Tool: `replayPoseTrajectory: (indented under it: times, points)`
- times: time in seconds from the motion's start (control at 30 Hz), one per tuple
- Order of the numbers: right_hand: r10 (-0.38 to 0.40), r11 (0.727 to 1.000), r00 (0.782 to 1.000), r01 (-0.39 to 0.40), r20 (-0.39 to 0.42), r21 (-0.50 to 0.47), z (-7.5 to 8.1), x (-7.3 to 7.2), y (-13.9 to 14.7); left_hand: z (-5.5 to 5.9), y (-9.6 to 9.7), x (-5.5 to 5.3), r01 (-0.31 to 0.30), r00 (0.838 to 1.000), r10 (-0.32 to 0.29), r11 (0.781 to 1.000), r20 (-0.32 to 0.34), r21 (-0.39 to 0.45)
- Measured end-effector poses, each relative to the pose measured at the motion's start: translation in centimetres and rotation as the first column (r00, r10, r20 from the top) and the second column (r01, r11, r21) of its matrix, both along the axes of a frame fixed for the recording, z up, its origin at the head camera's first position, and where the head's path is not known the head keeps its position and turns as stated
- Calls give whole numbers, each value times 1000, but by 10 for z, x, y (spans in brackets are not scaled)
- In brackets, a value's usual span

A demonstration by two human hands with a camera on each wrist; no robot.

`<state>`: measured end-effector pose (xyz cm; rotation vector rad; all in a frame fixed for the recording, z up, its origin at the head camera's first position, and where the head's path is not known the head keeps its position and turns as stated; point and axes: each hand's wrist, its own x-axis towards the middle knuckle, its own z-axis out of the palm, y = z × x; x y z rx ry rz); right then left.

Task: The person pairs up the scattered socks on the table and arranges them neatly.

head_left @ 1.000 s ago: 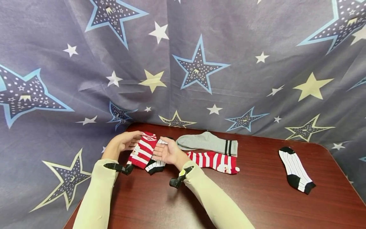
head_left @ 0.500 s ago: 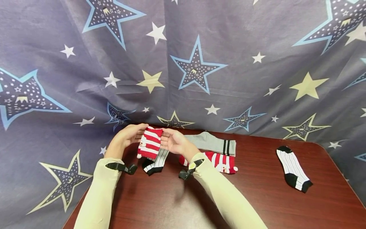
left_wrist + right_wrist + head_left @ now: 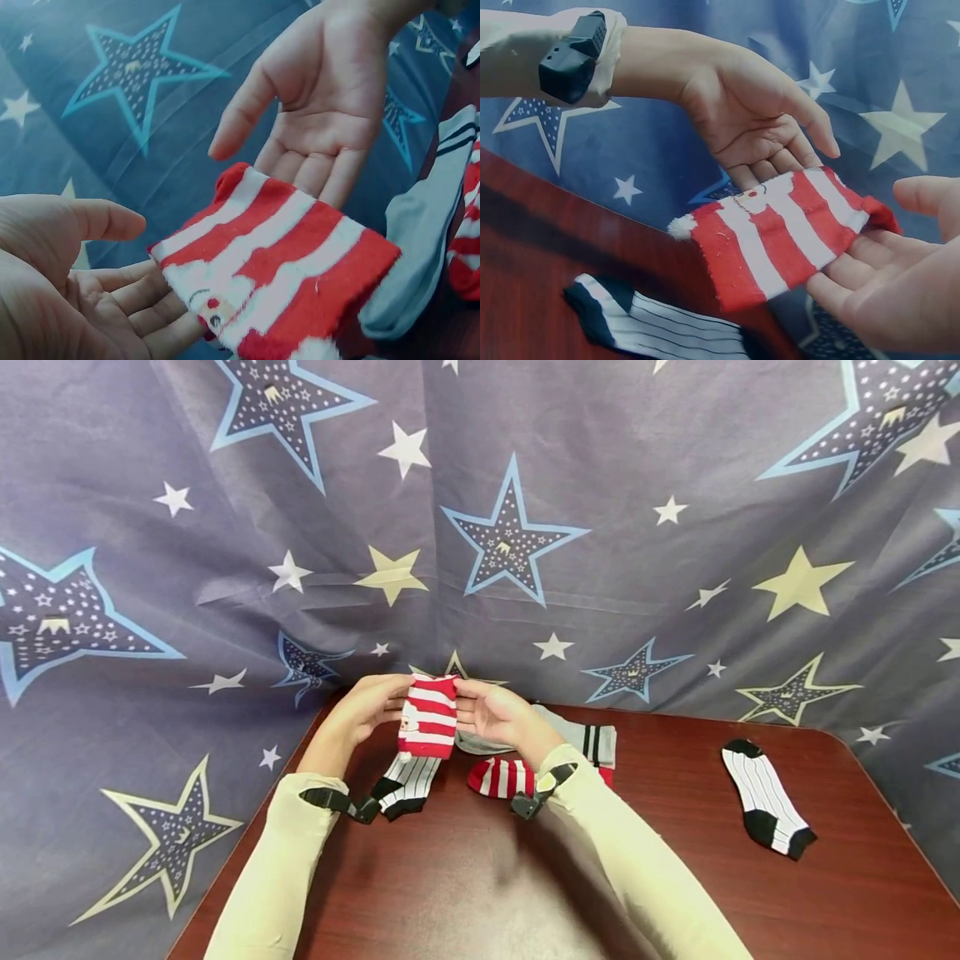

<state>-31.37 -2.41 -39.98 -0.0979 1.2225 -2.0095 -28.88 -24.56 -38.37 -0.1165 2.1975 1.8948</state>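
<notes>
A folded red-and-white striped sock (image 3: 431,718) with a Santa face and a white pompom lies across the fingers of both hands, raised over the table. My left hand (image 3: 367,708) supports one side from beneath with extended fingers, its thumb standing off the cloth in the left wrist view. On the other side, the extended fingers of my right hand (image 3: 885,281) reach under the sock, thumb apart from it. Below in the head view is a white ankle sock (image 3: 408,785) with thin black stripes and black ends, partly hidden by the raised sock.
Right of the hands lie a grey sock (image 3: 483,745) with two black bands and a second red-striped sock (image 3: 501,778), both partly covered by the right arm. Another black-and-white ankle sock (image 3: 767,797) is far right on the brown table (image 3: 465,893). A star-patterned curtain (image 3: 480,610) hangs behind.
The red-striped sock has come up off the table on both hands and moved right and toward the curtain. The ankle sock beneath has come more into view.
</notes>
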Motion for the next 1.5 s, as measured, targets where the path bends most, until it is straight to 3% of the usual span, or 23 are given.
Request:
replayPoseTrajectory:
  times: [0.27,0.43,0.73,1.07,1.3,1.5]
  points:
    - [-10,995,992,23,-128,102,18,0,36,5,34,-1,9,1000,-8,995,-12,104]
    - [-39,988,989,60,-143,144,22,0,57,5,55,-2,39,999,-36,989,-19,140]
    - [-6,979,987,39,-162,200,21,3,85,-9,85,-4,89,996,-92,974,7,209]
    - [51,980,984,-17,-168,200,7,8,107,-29,113,-3,115,990,-140,911,35,397]
    - [6,979,993,18,-118,204,-3,13,116,-38,126,-2,58,993,-102,877,67,477]
    - [37,985,989,-12,-142,172,-10,17,121,-39,134,0,43,994,-87,850,60,524]
